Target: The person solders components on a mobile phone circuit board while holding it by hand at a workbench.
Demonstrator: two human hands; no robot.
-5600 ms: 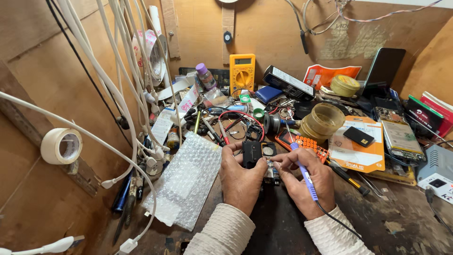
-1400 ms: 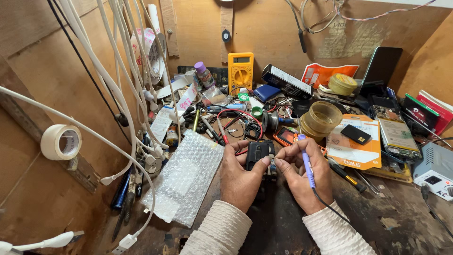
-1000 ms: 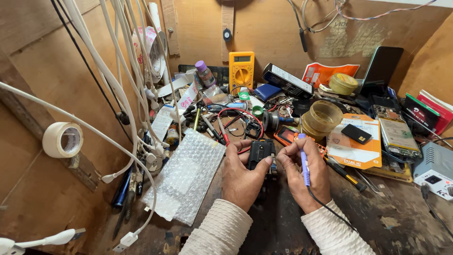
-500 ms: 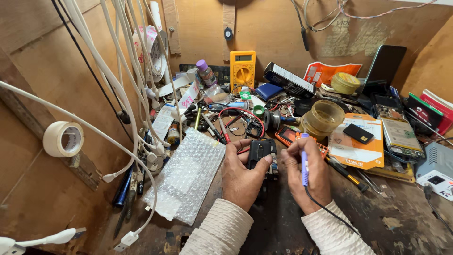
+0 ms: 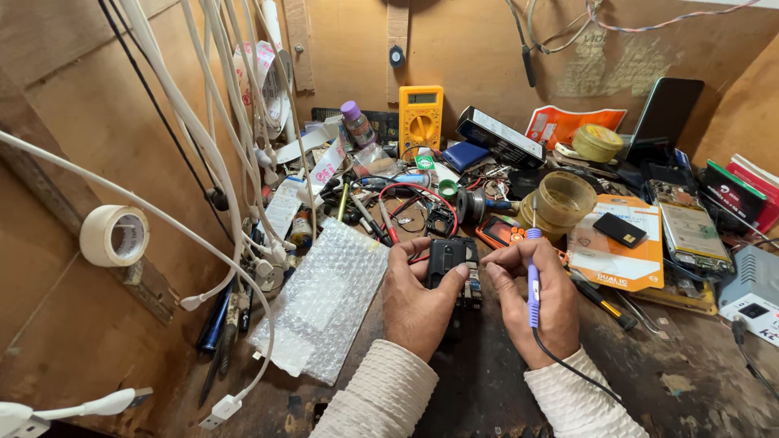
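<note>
Centrally, left hand grips a small black rectangular electronic device; right hand grasps a purple-handled soldering iron beside it. Soldering apparently underway; next, precise tip placement.

Glossy bubble wrap, rough worn wooden bench, matt plywood walls

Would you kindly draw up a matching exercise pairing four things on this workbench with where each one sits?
Things:
1. soldering pen
2. small black device
3. bubble wrap
4. yellow multimeter

Places:
A. upright against the back wall
B. flat on the bench, beside the left hand
C. in the right hand
D. between the fingertips of both hands

Pairs: 1-C, 2-D, 3-B, 4-A
</note>
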